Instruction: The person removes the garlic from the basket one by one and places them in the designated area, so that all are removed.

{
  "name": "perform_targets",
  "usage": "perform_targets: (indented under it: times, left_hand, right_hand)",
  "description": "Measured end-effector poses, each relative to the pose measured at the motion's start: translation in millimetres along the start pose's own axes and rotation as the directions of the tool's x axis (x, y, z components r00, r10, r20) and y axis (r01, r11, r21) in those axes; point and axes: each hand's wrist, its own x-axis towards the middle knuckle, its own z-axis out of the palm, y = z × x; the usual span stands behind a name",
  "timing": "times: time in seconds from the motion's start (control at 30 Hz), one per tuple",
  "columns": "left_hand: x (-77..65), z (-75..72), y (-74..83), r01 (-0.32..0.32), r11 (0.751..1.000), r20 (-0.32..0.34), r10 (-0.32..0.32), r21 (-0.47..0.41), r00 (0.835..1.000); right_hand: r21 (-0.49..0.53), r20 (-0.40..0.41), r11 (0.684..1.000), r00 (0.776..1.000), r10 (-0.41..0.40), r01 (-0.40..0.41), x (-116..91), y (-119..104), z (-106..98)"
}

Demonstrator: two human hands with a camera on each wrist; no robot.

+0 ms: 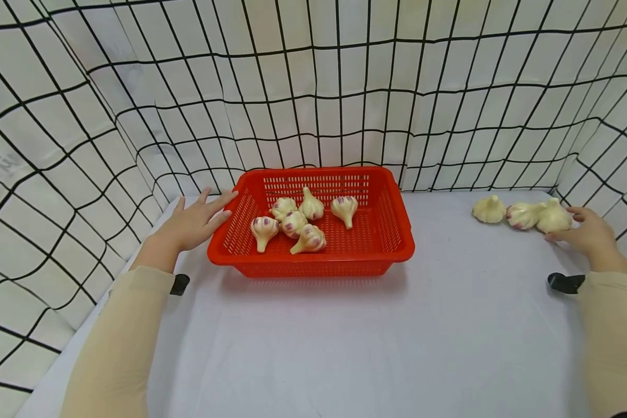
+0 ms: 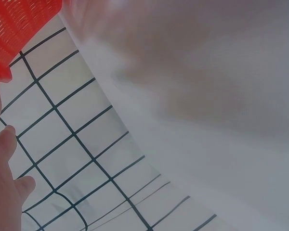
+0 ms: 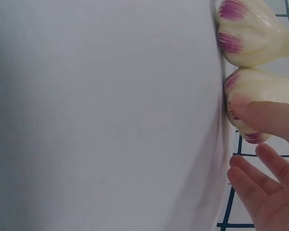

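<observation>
A red plastic basket (image 1: pixel 321 257) stands at the back middle of the table, several garlic bulbs (image 1: pixel 310 238) inside it. My left hand (image 1: pixel 190 223) lies at its left end, fingers spread and fairly straight, fingertips touching the rim. On the right, three garlic bulbs sit in a row by the back edge: a left one (image 1: pixel 489 209), a middle one (image 1: pixel 522 215) and a right one (image 1: pixel 554 216). My right hand (image 1: pixel 590 235) has thumb and finger around the right bulb. In the right wrist view the thumb (image 3: pixel 267 115) lies across this bulb; the index finger is hidden.
A white-covered table (image 1: pixel 345 342) extends in front of the basket. Black grid netting (image 1: pixel 339 93) over white sheeting rises at the back and both sides, close to the right hand. A black strap end (image 1: pixel 565 283) sticks out at the right wrist.
</observation>
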Motion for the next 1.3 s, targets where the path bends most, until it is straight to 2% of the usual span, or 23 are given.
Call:
perform_targets:
  times: [0.2,0.37,0.6,0.87,1.03,1.3]
  left_hand:
    - [-1.1,-0.4,0.2,-0.001,1.000,0.001,0.001,-0.003,1.000]
    - [-1.0,-1.4,-0.3,0.000,1.000,0.002,0.000,0.003,1.000]
    - [-1.1,-1.6,0.8,-0.001,1.000,0.001,0.001,0.020,1.000]
    - [-1.2,0.2,0.4,-0.003,1.000,-0.008,0.004,0.022,1.000]
    - [-1.8,-0.1,0.2,-0.008,1.000,-0.023,0.008,0.026,1.000]
    - [-2.3,-2.3,1.9,-0.013,1.000,-0.018,0.013,0.026,1.000]
  right_hand:
    - [0.002,0.004,1.000,1.000,0.026,-0.026,-1,4,-8]
    - [-0.010,-0.010,1.000,1.000,0.017,-0.017,-2,4,-16]
    - [-0.038,-0.076,0.999,0.997,-0.013,0.010,-8,-1,-22]
    - [-0.048,-0.158,0.997,0.985,-0.070,0.063,-17,-22,-30]
    - [-0.047,-0.159,0.996,0.984,-0.086,0.079,-20,-35,-34]
    - [-0.080,-0.136,0.984,0.977,-0.166,0.157,-22,-63,-40]
